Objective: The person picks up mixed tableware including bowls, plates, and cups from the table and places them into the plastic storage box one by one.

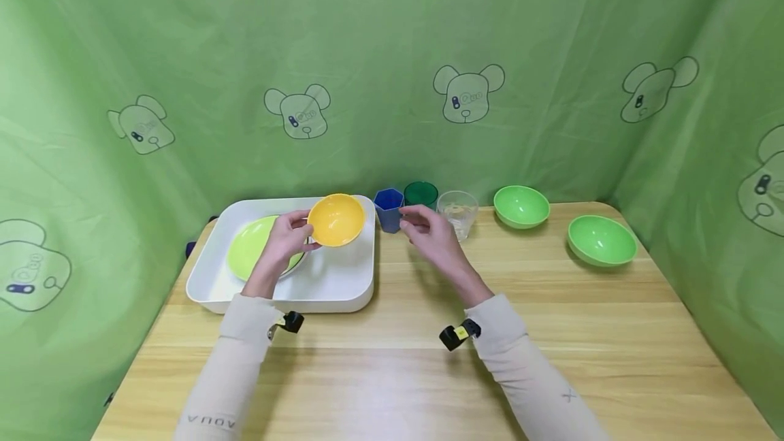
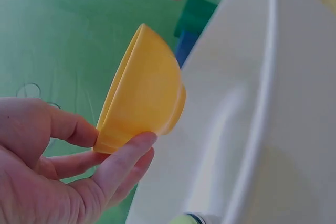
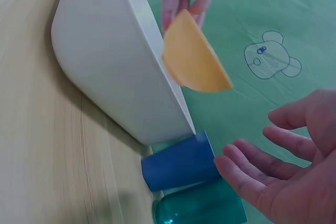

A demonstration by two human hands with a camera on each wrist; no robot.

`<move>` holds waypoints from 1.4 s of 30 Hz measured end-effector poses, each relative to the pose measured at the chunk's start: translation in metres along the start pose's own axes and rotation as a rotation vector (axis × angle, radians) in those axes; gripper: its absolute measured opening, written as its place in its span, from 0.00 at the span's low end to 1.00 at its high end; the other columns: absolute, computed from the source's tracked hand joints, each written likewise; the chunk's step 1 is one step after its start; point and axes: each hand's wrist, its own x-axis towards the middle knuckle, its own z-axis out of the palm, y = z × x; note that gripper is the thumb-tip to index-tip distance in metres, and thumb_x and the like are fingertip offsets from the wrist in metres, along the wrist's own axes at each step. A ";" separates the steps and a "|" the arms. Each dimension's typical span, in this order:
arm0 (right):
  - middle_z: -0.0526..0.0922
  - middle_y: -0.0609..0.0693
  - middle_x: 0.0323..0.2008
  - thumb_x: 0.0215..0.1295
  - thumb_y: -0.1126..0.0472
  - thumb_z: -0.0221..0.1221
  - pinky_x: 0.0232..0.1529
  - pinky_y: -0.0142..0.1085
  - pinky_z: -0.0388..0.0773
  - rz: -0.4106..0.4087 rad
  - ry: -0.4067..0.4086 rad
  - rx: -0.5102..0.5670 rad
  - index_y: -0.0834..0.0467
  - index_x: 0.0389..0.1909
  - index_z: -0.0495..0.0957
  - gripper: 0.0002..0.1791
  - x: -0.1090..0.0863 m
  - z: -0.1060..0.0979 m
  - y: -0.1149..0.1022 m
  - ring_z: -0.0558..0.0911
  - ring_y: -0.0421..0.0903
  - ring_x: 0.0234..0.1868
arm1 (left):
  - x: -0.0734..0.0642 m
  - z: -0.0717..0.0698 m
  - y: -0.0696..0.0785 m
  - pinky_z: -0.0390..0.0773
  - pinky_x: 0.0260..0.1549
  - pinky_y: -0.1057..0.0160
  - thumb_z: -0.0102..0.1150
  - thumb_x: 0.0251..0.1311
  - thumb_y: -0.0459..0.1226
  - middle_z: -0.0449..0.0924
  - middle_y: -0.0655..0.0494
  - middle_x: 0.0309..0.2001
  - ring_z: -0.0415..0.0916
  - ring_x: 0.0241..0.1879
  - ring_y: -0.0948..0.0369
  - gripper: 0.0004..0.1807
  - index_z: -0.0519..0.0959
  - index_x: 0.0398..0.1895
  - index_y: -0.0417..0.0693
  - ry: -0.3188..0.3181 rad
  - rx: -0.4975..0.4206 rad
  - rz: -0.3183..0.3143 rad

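My left hand (image 1: 284, 240) pinches a yellow bowl (image 1: 337, 220) by its rim, thumb on one side and fingers on the outer wall. The bowl is tilted and held in the air above the right part of a white tray (image 1: 333, 305). In the left wrist view, the side of the yellow bowl (image 2: 147, 85) shows. My right hand (image 1: 436, 238) hovers beside a blue cup (image 1: 388, 213), its fingers loosely bent with nothing between them. In the right wrist view, the fingers of the right hand (image 3: 294, 161) spread apart near the blue cup (image 3: 181, 162).
A light green plate (image 1: 248, 250) lies in the tray's left part, with a dark-rimmed edge below it. Behind my right hand stand a dark green cup (image 1: 420, 193) and a clear glass (image 1: 462, 213). Two green bowls (image 1: 522, 208) sit farther right. A green curtain (image 1: 380, 53) hangs behind the table.
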 end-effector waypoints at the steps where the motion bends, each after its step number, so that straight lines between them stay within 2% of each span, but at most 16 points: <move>1: 0.82 0.60 0.57 0.75 0.62 0.58 0.51 0.44 0.84 -0.004 -0.004 -0.003 0.62 0.64 0.77 0.19 -0.002 -0.002 0.000 0.83 0.55 0.54 | 0.001 -0.001 -0.002 0.86 0.44 0.59 0.43 0.66 0.22 0.73 0.29 0.59 0.78 0.50 0.48 0.28 0.67 0.70 0.27 0.005 0.004 -0.007; 6: 0.82 0.63 0.58 0.76 0.62 0.57 0.54 0.48 0.83 -0.037 -0.026 0.004 0.63 0.64 0.76 0.20 -0.012 -0.010 0.002 0.83 0.56 0.55 | 0.007 -0.002 -0.008 0.85 0.48 0.55 0.42 0.65 0.22 0.72 0.31 0.56 0.76 0.53 0.44 0.29 0.65 0.71 0.27 0.004 0.024 -0.039; 10: 0.82 0.63 0.57 0.75 0.64 0.58 0.58 0.47 0.81 -0.090 -0.004 -0.018 0.64 0.63 0.77 0.19 -0.018 -0.016 0.001 0.82 0.55 0.58 | 0.014 -0.003 -0.011 0.85 0.49 0.54 0.42 0.64 0.22 0.70 0.35 0.52 0.77 0.50 0.45 0.30 0.64 0.72 0.27 -0.009 0.036 -0.054; 14: 0.83 0.62 0.55 0.74 0.66 0.59 0.61 0.47 0.79 -0.114 0.023 -0.059 0.65 0.62 0.78 0.18 -0.023 -0.025 0.003 0.82 0.55 0.58 | 0.020 -0.003 -0.014 0.82 0.53 0.50 0.42 0.63 0.21 0.70 0.32 0.53 0.78 0.49 0.44 0.31 0.61 0.73 0.26 -0.048 0.057 -0.074; 19: 0.83 0.61 0.55 0.73 0.66 0.59 0.60 0.49 0.79 -0.104 0.064 -0.116 0.63 0.62 0.78 0.18 -0.028 -0.039 0.005 0.82 0.55 0.57 | 0.026 -0.003 -0.017 0.79 0.57 0.46 0.41 0.63 0.21 0.69 0.28 0.57 0.78 0.52 0.41 0.33 0.58 0.74 0.25 -0.090 0.064 -0.106; 29: 0.84 0.64 0.53 0.71 0.70 0.58 0.54 0.52 0.83 -0.128 0.161 -0.225 0.67 0.61 0.78 0.19 -0.036 -0.072 0.015 0.83 0.59 0.54 | 0.034 -0.001 -0.022 0.82 0.53 0.48 0.41 0.60 0.19 0.73 0.30 0.54 0.79 0.49 0.41 0.33 0.61 0.73 0.25 -0.079 0.112 -0.128; 36: 0.83 0.66 0.52 0.70 0.71 0.57 0.51 0.53 0.84 -0.127 0.225 -0.347 0.66 0.60 0.78 0.19 -0.036 -0.088 0.027 0.83 0.61 0.54 | 0.036 -0.004 -0.024 0.84 0.51 0.50 0.41 0.63 0.20 0.74 0.30 0.54 0.81 0.45 0.45 0.31 0.62 0.72 0.24 -0.094 0.124 -0.142; 42: 0.83 0.65 0.54 0.70 0.71 0.56 0.50 0.53 0.84 -0.115 0.255 -0.401 0.66 0.61 0.78 0.19 -0.037 -0.105 0.039 0.82 0.62 0.55 | 0.037 -0.004 -0.024 0.82 0.54 0.48 0.42 0.66 0.21 0.73 0.27 0.56 0.81 0.47 0.44 0.30 0.60 0.73 0.24 -0.113 0.102 -0.151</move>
